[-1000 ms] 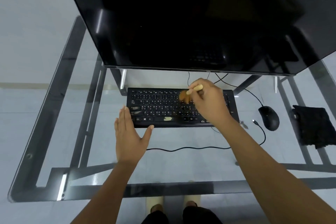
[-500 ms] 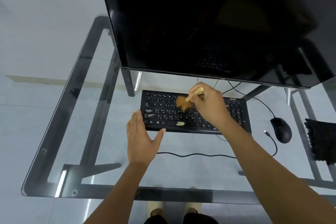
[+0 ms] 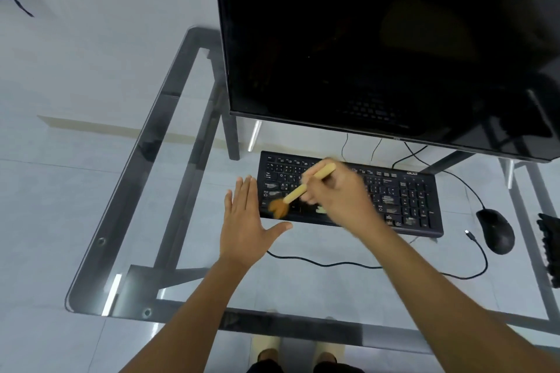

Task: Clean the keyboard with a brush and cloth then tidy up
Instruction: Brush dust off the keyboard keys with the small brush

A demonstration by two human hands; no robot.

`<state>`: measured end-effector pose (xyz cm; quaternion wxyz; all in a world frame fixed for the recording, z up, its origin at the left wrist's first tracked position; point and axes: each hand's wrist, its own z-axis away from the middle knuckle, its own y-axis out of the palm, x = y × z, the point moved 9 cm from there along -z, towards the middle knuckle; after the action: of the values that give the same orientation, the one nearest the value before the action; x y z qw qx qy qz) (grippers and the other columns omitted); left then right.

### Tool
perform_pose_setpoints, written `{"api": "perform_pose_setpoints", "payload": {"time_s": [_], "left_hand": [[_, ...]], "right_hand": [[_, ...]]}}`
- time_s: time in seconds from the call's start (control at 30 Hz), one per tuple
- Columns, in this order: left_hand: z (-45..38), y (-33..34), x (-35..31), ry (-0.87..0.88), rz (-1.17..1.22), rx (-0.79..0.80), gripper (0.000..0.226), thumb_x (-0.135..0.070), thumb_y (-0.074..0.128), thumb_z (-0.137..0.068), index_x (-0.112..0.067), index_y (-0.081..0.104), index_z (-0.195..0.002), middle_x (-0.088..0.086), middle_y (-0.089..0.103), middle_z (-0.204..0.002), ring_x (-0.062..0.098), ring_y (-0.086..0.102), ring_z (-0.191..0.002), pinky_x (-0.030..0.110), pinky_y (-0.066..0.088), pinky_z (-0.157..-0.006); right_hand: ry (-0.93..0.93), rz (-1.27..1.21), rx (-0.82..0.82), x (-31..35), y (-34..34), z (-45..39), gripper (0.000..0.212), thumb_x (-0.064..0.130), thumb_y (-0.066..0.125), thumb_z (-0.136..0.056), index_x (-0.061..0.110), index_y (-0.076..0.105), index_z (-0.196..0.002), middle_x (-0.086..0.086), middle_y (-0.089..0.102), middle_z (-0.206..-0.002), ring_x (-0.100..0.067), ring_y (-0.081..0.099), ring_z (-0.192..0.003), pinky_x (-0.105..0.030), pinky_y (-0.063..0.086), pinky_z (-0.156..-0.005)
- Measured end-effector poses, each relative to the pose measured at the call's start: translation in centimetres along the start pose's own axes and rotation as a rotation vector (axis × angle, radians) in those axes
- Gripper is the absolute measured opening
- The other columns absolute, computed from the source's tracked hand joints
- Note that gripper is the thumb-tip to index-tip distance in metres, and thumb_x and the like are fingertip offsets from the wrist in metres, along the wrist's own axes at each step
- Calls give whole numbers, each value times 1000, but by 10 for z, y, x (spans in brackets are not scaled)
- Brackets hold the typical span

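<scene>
Since the frame half a second ago, the brush [image 3: 298, 191] bristles have moved from mid-keyboard to the near-left corner of the keyboard [image 3: 406, 200]; bristle end is blurred.

Right hand [image 3: 339, 197]: fingers curled round the pale wooden handle, grasping it, handle tilted up and away from the bristles. Orange-brown bristles sit below and left of these fingers, over the lower-left keys. Whether they touch the keys cannot be told.

Left hand [image 3: 247, 221]: fingers straight and together, thumb spread, holding nothing, palm down on the glass worktop [image 3: 127, 221] at the keyboard's left end. Fingertips lie just beside the keyboard's left edge; the thumb points along its front edge.

Black mouse [image 3: 497, 230] lies right of the right hand, well apart, beyond the keyboard's right end. Dark cloth [image 3: 550, 251] sits further right, cut off by the frame edge. Dark monitor [image 3: 378, 39] stands behind the keyboard. A black cable [image 3: 327, 265] runs on the glass nearer the person than both hands.
</scene>
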<state>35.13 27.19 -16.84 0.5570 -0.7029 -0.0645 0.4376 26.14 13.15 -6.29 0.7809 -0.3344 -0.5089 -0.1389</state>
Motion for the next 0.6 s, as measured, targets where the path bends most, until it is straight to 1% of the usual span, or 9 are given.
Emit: {"api": "perform_pose_setpoints", "payload": {"time_s": [0.07,0.1,0.23,0.33,0.4,0.47,0.5,0.57,0.6], "left_hand": [[1,1,0,-2,-19,-2,112,-83,42,-75,-6,14,-152,7,17,-160,19,1,-149,42,2,-121],[1,1,-1,-2,-24,-2,111,-83,40,-76,-7,14,-152,7,16,-160,18,0,-149,41,2,-121],[1,-1,-2,-6,-27,-5,108,-82,42,-79,-9,12,-153,5,14,-161,16,-3,-149,39,-1,-121],[2,-1,-2,-7,-35,-4,105,-81,41,-81,-9,12,-153,5,15,-161,17,-2,-149,39,-2,-121],[1,-1,-2,-7,-39,-5,104,-80,40,-82,-9,13,-153,6,15,-161,17,-2,-149,38,-2,-121],[1,-1,-4,3,-41,-11,103,-79,41,-83,-9,13,-152,6,16,-161,17,-1,-149,39,-2,-121],[1,-1,-4,8,-41,-14,103,-79,42,-83,-8,13,-152,6,16,-161,17,-1,-149,39,-1,-121],[1,-2,-4,9,-47,-16,103,-78,42,-83,-8,12,-152,6,15,-161,17,-2,-149,39,-1,-121],[1,-1,-4,7,-52,-16,103,-79,41,-83,-7,13,-152,6,16,-161,17,-2,-149,40,0,-121]], "right_hand": [[6,34,107,-6,25,4,7,10,62,-90,15,64,-86,-9,72,-75,-15,72,-69,-38,61,-70],[0,69,87,-8,22,1,8,12,63,-90,17,64,-85,-8,72,-74,-15,72,-69,-41,60,-71],[-45,203,-237,0,-39,-20,17,11,59,-91,24,61,-81,-3,69,-73,-28,70,-71,-44,58,-62],[-52,169,-205,9,-40,-31,13,13,57,-92,22,61,-84,-1,70,-71,-26,70,-73,-42,59,-66],[-72,284,-90,12,-25,-37,10,12,57,-92,18,61,-85,5,68,-68,-15,69,-67,-29,57,-61],[-153,381,-183,27,-33,-45,8,11,56,-93,14,60,-87,4,65,-75,-3,63,-61,-11,45,-52],[-174,341,-254,32,-40,-47,8,10,56,-93,14,61,-88,0,65,-79,-1,62,-60,-9,42,-50],[-151,205,-245,32,-36,-52,8,10,56,-93,14,63,-90,-4,69,-81,-7,67,-64,-20,52,-54],[-106,167,-160,28,-24,-53,8,9,56,-93,13,63,-91,-4,70,-79,-11,70,-67,-23,57,-60]]}}
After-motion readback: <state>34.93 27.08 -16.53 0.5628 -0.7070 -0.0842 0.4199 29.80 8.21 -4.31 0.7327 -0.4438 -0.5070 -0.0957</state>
